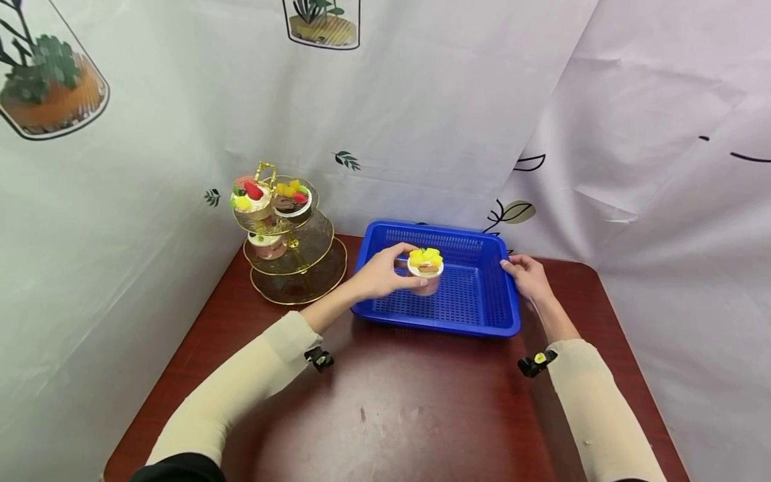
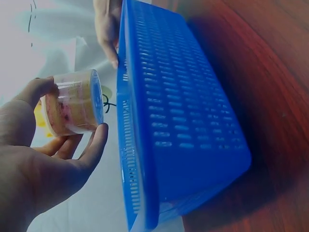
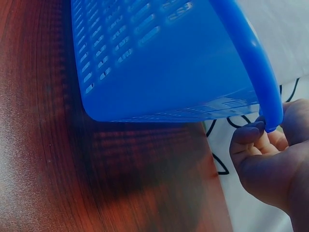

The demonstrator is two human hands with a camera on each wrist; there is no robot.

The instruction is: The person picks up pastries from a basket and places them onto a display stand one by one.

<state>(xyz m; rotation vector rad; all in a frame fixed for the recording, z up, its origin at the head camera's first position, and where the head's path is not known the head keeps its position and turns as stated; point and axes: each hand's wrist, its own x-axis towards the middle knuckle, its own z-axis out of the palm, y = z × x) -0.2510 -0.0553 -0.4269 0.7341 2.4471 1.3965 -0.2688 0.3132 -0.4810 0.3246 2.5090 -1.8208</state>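
A person sits at a dark red wooden surface [image 1: 409, 415], both arms in cream sleeves reaching forward. The left hand [image 1: 379, 274] curls its fingers and thumb round a small clear dessert cup [image 1: 425, 271], topped with yellow fruit pieces. The cup hangs above the inside of a blue plastic basket [image 1: 476, 301], not touching its floor. In the left wrist view the cup [image 2: 75, 104] shows pink and cream layers through its wall, with the thumb on one side and fingers on the other, just beside the basket's near wall [image 2: 183, 125].

The right hand [image 1: 527, 276] rests on the basket's edge on its own side; the right wrist view shows its fingertips [image 3: 248, 135] hooked under the rim [image 3: 263, 87], gripping it.

Beyond the left hand, away from the basket, stands a three-tier glass and gold stand [image 1: 292, 241] carrying more fruit-topped cups. A white curtain printed with plants hangs behind.

The cup looks light, with a thin, smooth plastic wall that could slip or buckle under a hard squeeze, and its topping seems likely to spill if tipped. A gentle hold round the side wall, below the rim and kept upright, suits it best. The basket appears stiff and light.
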